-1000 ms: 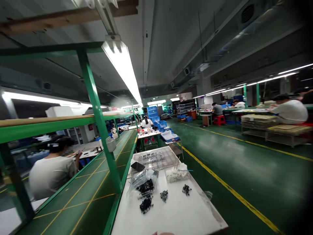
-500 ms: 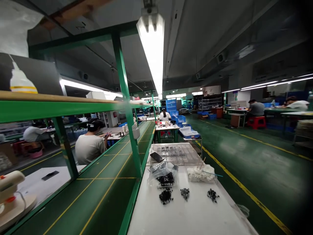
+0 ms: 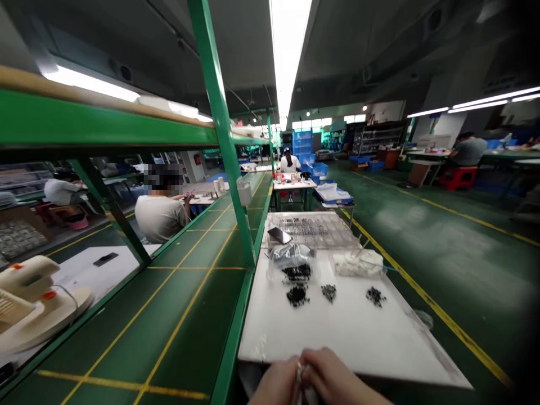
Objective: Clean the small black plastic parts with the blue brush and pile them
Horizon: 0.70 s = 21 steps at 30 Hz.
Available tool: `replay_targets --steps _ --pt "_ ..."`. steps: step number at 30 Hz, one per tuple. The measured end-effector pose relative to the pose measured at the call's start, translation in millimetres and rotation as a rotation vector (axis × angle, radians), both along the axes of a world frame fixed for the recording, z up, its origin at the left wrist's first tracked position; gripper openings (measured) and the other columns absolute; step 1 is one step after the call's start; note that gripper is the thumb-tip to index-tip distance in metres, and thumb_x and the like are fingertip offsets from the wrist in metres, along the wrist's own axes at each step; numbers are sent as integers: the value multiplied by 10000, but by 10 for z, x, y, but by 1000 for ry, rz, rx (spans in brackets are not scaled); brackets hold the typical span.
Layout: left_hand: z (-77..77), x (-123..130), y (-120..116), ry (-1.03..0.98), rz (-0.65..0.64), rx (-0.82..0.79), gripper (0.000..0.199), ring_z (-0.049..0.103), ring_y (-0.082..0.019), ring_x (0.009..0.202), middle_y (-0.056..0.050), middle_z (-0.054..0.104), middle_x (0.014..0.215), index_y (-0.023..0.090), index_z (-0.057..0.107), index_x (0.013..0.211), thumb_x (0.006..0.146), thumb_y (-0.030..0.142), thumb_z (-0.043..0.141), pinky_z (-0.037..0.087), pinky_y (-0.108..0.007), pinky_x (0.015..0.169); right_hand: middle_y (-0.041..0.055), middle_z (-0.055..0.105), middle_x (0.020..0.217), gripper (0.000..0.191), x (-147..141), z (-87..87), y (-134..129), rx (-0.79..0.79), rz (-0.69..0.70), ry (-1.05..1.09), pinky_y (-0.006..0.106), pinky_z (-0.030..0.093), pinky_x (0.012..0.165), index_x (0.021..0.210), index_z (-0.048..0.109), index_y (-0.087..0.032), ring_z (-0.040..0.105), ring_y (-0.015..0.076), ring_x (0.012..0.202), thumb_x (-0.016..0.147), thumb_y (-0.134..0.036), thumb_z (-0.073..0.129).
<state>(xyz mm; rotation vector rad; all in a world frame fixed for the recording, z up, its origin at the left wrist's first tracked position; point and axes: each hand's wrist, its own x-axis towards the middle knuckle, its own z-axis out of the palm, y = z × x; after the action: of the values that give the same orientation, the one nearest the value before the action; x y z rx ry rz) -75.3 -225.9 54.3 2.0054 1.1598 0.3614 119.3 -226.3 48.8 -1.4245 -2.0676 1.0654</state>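
Observation:
At the table's near edge, my left hand [image 3: 278, 381] and my right hand [image 3: 331, 376] are close together with fingers curled. Between them shows a small whitish piece [image 3: 300, 374], too blurred to name. Beyond the hands, on the white tabletop [image 3: 337, 332], lie a pile of small black parts [image 3: 297, 295], a smaller grey pile [image 3: 328, 292] and another dark pile [image 3: 375, 297]. Behind the first pile sits a clear plastic bag [image 3: 293, 260] with more black parts in it.
A white bundle [image 3: 358, 264] with thin sticks, a dark phone [image 3: 279, 235] and a compartment tray [image 3: 312, 229] stand farther back. Left runs a green conveyor belt [image 3: 181, 304] with a green post [image 3: 219, 112]. A person [image 3: 162, 216] sits across it, near a fan [image 3: 42, 304].
The view has tilted down, so the table and belt sit higher in the picture. Both my hands have come into view at the bottom, closed together.

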Motion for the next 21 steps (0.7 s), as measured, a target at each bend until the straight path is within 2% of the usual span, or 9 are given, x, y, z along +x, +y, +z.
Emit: replay_targets --steps 2,5,7,10,12,14,16,18,21 --pt "-97 71 -4 1 -34 -10 302 765 -217 909 -51 804 987 180 761 1083 1139 349 517 612 -364 857 74 751 924 111 73 -149 -63 15 -31 -13 353 499 794 943 660 -193 686 231 865 983 -232 565" --pt "-252 122 28 15 -14 -7 246 768 -220 897 -55 791 941 147 760 1028 1099 333 615 625 -402 866 48 746 871 84 298 -287 -96 19 -54 -22 321 453 737 928 628 -221 674 215 802 954 -255 557" --pt "-317 111 85 4 48 33 237 759 -225 1024 -76 782 1122 161 740 1180 1084 361 657 630 -446 956 45 731 834 107 603 -318 -58 45 -120 -50 326 441 718 932 609 -233 662 219 765 969 -301 535" --pt "-351 87 271 31 195 149 291 716 -271 1187 -112 729 1310 178 702 1298 1074 360 671 596 -520 1057 88 711 839 258 1323 -345 51 117 -289 -121 374 447 745 894 577 -239 652 265 787 1010 -455 499" --pt "-367 124 485 64 250 224 293 708 -274 1192 -115 714 1335 183 699 1303 1067 357 680 600 -518 1050 133 717 923 330 1903 -418 117 172 -394 -166 423 463 809 925 605 -231 657 312 878 997 -540 513" --pt "-408 227 770 91 276 289 340 700 -285 1207 -124 687 1385 179 677 1346 1057 357 697 605 -524 1040 174 719 1033 342 2443 -571 148 251 -501 -225 478 458 906 984 645 -211 648 361 1006 979 -538 542" --pt "-485 380 1097 118 276 338 382 679 -305 1255 -132 657 1438 182 660 1382 1046 358 710 597 -542 1054 154 725 1034 329 2830 -786 138 444 -513 -392 485 466 924 994 676 -205 651 352 990 994 -508 550" --pt "-587 538 1415 146 263 367 408 670 -314 1272 -136 643 1461 184 651 1400 1040 364 719 593 -551 1060 144 733 1064 303 2997 -1012 93 585 -459 -500 466 480 911 1017 699 -196 662 333 985 1010 -470 568" --pt "-722 693 1755 176 219 386 386 689 -298 1231 -131 665 1425 185 663 1380 1045 369 713 606 -532 1038 134 738 1191 243 2893 -1248 -9 761 -428 -582 456 484 947 1128 719 -213 667 332 1075 1000 -403 635"
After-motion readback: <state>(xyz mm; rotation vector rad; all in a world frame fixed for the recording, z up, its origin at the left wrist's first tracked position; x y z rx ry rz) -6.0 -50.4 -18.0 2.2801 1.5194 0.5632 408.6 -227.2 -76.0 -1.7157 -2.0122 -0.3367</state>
